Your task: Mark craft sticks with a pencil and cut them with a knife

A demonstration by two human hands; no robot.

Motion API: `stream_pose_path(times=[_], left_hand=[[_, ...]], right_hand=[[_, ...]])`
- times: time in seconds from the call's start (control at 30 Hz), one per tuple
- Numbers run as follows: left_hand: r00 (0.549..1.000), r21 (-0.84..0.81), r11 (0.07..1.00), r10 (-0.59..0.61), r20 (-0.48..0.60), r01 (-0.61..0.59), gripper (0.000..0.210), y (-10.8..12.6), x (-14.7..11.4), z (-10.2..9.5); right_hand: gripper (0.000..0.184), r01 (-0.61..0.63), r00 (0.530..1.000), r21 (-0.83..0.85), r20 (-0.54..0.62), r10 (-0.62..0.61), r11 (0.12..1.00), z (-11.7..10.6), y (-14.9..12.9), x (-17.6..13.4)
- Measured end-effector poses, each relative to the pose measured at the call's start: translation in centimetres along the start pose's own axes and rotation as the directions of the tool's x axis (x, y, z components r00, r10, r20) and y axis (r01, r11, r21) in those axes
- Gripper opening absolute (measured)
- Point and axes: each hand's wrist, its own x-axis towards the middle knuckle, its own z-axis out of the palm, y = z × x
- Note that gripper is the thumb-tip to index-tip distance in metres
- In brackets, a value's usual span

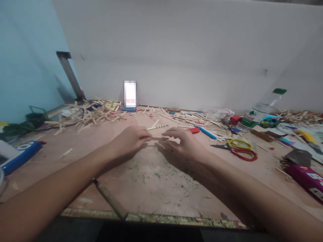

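Note:
My left hand (pixel 132 138) is closed in a pinch on one end of a thin, flat wooden stick (pixel 157 138), which lies level just above the table. Around the stick's other end is my right hand (pixel 188 143), its thumb and fingers curved and apart, with no clear grip on it. Behind the two hands a striped pencil (pixel 158 127) lies on the table. A red clip-like piece (pixel 194 130) and a blue pen-like stick (pixel 205 132) rest just past my right hand.
Scissors (pixel 233 148) with yellow and red handles lie to the right. A wooden-handled tool (pixel 111 198) sits at the front edge. Heaps of sticks (pixel 98 112) cover the back. A plastic bottle (pixel 257 116) stands back right; a lit phone (pixel 130 94) stands against the wall.

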Motion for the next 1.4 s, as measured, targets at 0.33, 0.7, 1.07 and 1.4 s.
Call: stream_pose_path(times=[0.33,0.7,1.07,1.4], left_hand=[[0.987,-0.110,0.994,-0.001,0.160,0.019,0.025,-0.2,0.1,1.4],[0.982,-0.070,0.997,-0.003,0.189,0.017,0.027,-0.7,0.0,1.2],[0.983,0.037,0.999,0.017,0.183,-0.024,0.025,0.2,0.2,1.4],[0.982,0.129,0.990,0.033,0.185,-0.058,0.023,1.0,-0.2,1.2]], right_hand=[[0.020,-0.020,0.980,-0.037,0.199,0.027,0.999,0.6,-0.3,-0.1],[0.021,0.009,0.971,-0.087,0.240,0.012,0.996,0.0,-0.4,-0.2],[0.023,-0.007,0.970,-0.114,0.241,0.034,0.993,0.4,0.0,-0.3],[0.021,0.052,0.972,-0.116,0.235,-0.023,0.992,0.6,-0.4,-0.4]])
